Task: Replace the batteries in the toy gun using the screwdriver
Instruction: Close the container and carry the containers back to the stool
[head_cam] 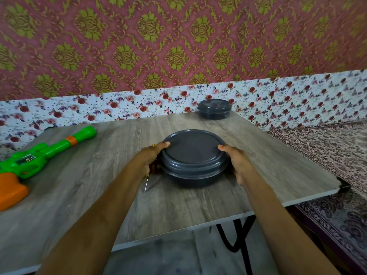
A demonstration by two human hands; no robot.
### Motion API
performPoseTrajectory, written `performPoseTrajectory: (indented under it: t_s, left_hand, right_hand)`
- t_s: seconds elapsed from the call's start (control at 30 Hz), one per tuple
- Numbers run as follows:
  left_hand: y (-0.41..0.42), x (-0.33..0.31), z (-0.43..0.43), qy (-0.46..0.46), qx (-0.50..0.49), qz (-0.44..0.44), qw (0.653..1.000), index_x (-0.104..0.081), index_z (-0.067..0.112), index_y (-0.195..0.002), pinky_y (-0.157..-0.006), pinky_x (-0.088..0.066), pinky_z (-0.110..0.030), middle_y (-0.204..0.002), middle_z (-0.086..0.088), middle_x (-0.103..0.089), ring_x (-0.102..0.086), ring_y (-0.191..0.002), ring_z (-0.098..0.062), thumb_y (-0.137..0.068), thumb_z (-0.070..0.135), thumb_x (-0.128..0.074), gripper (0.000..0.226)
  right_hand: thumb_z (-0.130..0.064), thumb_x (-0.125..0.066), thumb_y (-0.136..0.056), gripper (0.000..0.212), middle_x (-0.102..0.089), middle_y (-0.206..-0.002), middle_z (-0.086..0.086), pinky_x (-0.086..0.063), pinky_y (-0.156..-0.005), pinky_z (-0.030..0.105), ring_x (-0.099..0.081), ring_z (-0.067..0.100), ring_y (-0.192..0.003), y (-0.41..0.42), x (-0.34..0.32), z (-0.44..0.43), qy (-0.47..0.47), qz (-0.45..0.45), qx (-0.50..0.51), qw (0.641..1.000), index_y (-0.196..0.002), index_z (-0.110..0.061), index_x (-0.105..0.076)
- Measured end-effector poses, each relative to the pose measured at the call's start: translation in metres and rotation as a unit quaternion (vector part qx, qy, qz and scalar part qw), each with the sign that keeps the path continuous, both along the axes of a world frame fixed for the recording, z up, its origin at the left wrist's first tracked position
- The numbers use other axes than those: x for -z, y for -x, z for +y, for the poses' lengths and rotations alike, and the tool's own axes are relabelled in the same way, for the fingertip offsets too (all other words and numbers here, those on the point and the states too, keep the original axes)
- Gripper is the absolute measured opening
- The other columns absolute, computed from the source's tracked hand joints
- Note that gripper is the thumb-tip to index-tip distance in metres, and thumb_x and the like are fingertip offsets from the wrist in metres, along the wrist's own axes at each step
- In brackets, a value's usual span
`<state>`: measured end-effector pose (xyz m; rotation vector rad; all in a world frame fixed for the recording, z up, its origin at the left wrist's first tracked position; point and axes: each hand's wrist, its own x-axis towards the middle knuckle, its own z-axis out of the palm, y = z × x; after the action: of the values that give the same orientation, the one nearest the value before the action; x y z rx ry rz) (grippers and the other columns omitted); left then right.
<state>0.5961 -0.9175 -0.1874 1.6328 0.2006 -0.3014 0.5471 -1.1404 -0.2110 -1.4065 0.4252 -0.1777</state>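
L hand point(149, 158) w/ screwdriver point(146, 184) + R hand point(239, 162) round lidded container point(193, 155).

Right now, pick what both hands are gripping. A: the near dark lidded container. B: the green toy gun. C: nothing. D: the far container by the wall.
A: the left hand and right hand clasp opposite sides of the near dark lidded container, thumbs on its lid; the toy gun lies untouched at the left.
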Motion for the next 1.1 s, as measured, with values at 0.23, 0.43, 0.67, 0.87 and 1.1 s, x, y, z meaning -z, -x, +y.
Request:
performPoseTrajectory:
  t_s: [0.23,0.43,0.67,0.87,1.1]
  left_hand:
    - [-0.007,0.008,0.002,0.012,-0.029,-0.031,0.999,-0.065,0.014,-0.091,-0.082,-0.051,-0.037,-0.098,-0.010,-0.068,-0.061,-0.089,-0.025,-0.079,0.036,-0.071,0.026]
    - [-0.003,0.009,0.000,-0.001,-0.045,-0.068,0.997,-0.062,0.014,-0.090,-0.070,-0.041,-0.030,-0.090,-0.008,-0.061,-0.052,-0.085,-0.022,-0.083,0.036,-0.066,0.024]
    - [0.010,-0.001,0.001,-0.028,-0.040,-0.067,0.997,-0.060,0.013,-0.091,-0.059,-0.037,-0.025,-0.082,-0.002,-0.056,-0.047,-0.070,-0.013,-0.087,0.036,-0.062,0.023]
    - [0.019,-0.012,0.008,-0.030,0.038,-0.004,0.999,-0.059,0.014,-0.096,-0.059,-0.042,-0.025,-0.089,-0.003,-0.059,-0.053,-0.076,-0.016,-0.083,0.043,-0.066,0.033]
    - [0.019,0.001,0.008,0.002,0.069,-0.031,0.997,-0.051,0.010,-0.118,-0.063,-0.053,-0.030,-0.102,-0.008,-0.065,-0.063,-0.088,-0.019,-0.078,0.033,-0.073,0.051]
  right_hand:
    - [-0.022,-0.065,-0.082,0.016,-0.063,-0.083,0.006,-0.043,-0.060,0.027,-0.058,0.020,-0.075,0.002,-0.002,0.007,-0.005,-0.041,0.021,0.999,-0.093,-0.011,-0.062]
    - [-0.024,-0.064,-0.084,0.008,-0.064,-0.079,0.001,-0.046,-0.065,0.028,-0.060,0.018,-0.075,0.002,0.003,0.008,0.018,-0.076,0.022,0.997,-0.086,-0.016,-0.063]
    - [-0.028,-0.062,-0.085,0.018,-0.066,-0.082,0.003,-0.048,-0.074,0.031,-0.062,0.022,-0.082,0.007,0.000,0.014,0.040,-0.078,0.031,0.996,-0.094,-0.013,-0.064]
    - [-0.063,-0.061,-0.074,0.075,-0.054,-0.130,0.002,-0.043,-0.096,0.038,-0.053,0.021,-0.113,0.017,-0.007,0.014,0.016,-0.018,-0.050,0.998,-0.132,-0.017,-0.046]
    - [-0.030,-0.076,-0.071,0.076,-0.054,-0.123,0.001,-0.045,-0.092,0.034,-0.054,0.018,-0.109,0.015,0.005,0.015,0.004,-0.061,-0.082,0.995,-0.134,-0.019,-0.035]
